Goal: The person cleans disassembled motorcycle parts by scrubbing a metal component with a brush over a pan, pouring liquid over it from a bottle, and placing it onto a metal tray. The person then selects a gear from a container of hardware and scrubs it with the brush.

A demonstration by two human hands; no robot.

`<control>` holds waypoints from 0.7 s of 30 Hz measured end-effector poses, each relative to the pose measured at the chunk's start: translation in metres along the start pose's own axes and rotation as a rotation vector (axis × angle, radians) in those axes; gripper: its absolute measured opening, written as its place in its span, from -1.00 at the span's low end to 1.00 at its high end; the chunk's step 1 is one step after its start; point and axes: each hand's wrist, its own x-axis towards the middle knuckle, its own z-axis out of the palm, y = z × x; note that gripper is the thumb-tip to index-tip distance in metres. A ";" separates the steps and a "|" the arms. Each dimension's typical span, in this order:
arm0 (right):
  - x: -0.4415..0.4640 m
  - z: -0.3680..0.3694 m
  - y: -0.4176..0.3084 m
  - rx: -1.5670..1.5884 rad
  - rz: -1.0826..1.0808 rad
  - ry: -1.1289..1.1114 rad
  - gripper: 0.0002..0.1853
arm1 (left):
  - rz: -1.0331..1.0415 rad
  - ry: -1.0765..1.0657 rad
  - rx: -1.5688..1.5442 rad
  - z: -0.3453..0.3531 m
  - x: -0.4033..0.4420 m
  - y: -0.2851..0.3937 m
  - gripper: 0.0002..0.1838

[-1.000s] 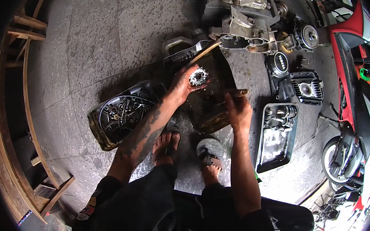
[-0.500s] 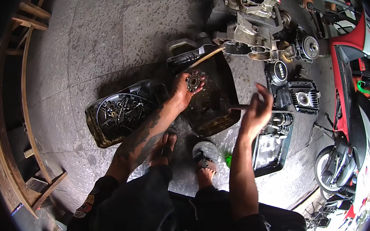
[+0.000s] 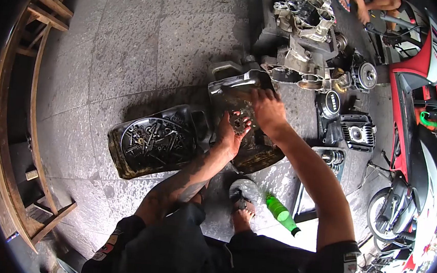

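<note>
My left hand (image 3: 229, 138) holds a round, toothed metal part like a gear (image 3: 239, 123), palm up, with the fingers curled around it. My right hand (image 3: 270, 114) is just to the right and slightly beyond it, over a dark oily pan (image 3: 258, 163). Its fingers are bent downward and close together; what they grip, if anything, is hidden beneath the hand. Left of my left forearm lies a second black pan (image 3: 115, 160) with many bolts and small metal parts (image 3: 149, 137) and a thin ring or cable in it.
A green bottle (image 3: 280, 213) lies by my right foot. To the right are a tray of gears (image 3: 297, 207), a finned cylinder (image 3: 356, 133), a YAMAHA cover (image 3: 332, 102) and engine casings (image 3: 301, 66). A red motorcycle (image 3: 400, 120) stands beyond; another person's hand (image 3: 363, 14) shows top right. A wooden frame (image 3: 35, 122) borders the left.
My right hand has swung left and inward from beside the gear tray to over the pan. The wooden stick on the pan's rim is no longer visible. The left hand still holds the gear.
</note>
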 end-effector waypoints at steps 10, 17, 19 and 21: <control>-0.091 -0.003 -0.051 0.759 0.254 0.386 -0.49 | 0.013 -0.145 -0.046 0.000 0.011 -0.014 -0.55; -0.072 -0.020 -0.046 0.785 0.404 0.284 -0.50 | 0.134 0.033 -0.032 0.008 0.004 -0.005 -0.54; -0.094 -0.027 -0.057 0.782 0.322 0.265 -0.48 | 0.085 -0.032 -0.038 0.005 0.010 0.002 -0.47; -0.092 -0.017 -0.063 0.764 0.314 0.265 -0.44 | 0.030 -0.055 0.022 -0.001 0.014 -0.002 -0.43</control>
